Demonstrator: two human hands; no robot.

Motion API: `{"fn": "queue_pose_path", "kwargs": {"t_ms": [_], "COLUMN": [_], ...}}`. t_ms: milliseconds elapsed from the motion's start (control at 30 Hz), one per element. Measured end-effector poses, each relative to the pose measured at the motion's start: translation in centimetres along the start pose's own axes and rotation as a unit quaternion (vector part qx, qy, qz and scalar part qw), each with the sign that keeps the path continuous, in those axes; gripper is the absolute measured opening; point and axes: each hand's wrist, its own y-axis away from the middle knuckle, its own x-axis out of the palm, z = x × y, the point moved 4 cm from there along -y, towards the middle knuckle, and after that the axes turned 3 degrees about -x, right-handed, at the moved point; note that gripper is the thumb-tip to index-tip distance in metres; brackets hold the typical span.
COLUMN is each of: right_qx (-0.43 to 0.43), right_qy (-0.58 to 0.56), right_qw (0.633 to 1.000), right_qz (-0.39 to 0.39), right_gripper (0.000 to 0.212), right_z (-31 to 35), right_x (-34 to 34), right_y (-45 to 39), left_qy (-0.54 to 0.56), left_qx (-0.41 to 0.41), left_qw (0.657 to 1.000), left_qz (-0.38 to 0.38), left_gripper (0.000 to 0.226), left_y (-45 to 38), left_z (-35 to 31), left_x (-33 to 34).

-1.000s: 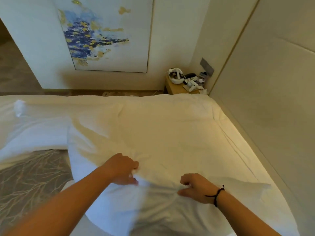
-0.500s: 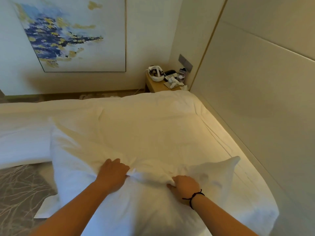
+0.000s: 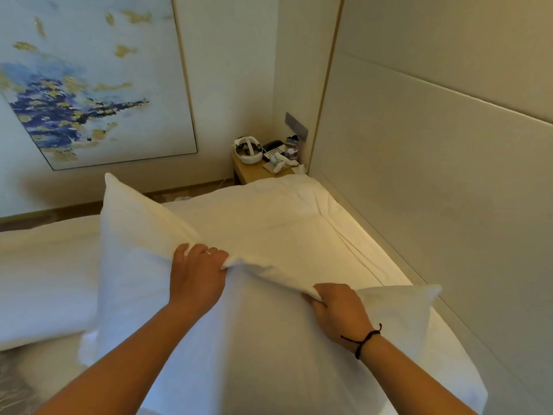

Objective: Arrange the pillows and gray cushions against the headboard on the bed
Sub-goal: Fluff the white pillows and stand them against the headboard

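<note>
Over the bed [image 3: 45,265], both the left hand [image 3: 196,277] and right hand [image 3: 338,310] pinch the white pillow's [image 3: 239,339] top edge, holding it mid-carry, so next it probably needs propping against the headboard [image 3: 434,175].

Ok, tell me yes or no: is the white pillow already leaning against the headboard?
No: both the left hand and right hand grip the white pillow along its top edge, apart from the headboard.
</note>
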Motion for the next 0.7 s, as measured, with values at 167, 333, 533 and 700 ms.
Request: {"fn": "queue_pose_path", "kwargs": {"t_ms": [167, 333, 533, 700], "right_qx": [0.015, 0.098, 0.3, 0.23], "right_qy": [-0.023, 0.008, 0.035, 0.143], "right_qw": [0.995, 0.976, 0.945, 0.961], "right_qz": [-0.098, -0.194, -0.126, -0.052], "right_gripper": [0.031, 0.031, 0.031, 0.039], "right_z": [-7.1, -18.2, -38.1, -45.3], "right_x": [-9.2, -17.0, -17.7, -12.8], "right_y": [-3.5, -9.1, -13.9, -9.8], "left_qy": [0.019, 0.032, 0.221, 0.26], "left_qx": [0.02, 0.023, -0.015, -0.001], "left_qw": [0.999, 0.999, 0.955, 0.88], "left_qz": [-0.038, -0.022, 0.199, 0.398], "left_gripper": [0.025, 0.034, 0.059, 0.086], "left_y": [-12.1, -24.3, -22.4, -14.7], "left_z": [-11.2, -26.0, -40.1, -44.0], "left_x": [-1.0, 1.5, 15.1, 26.1]}}
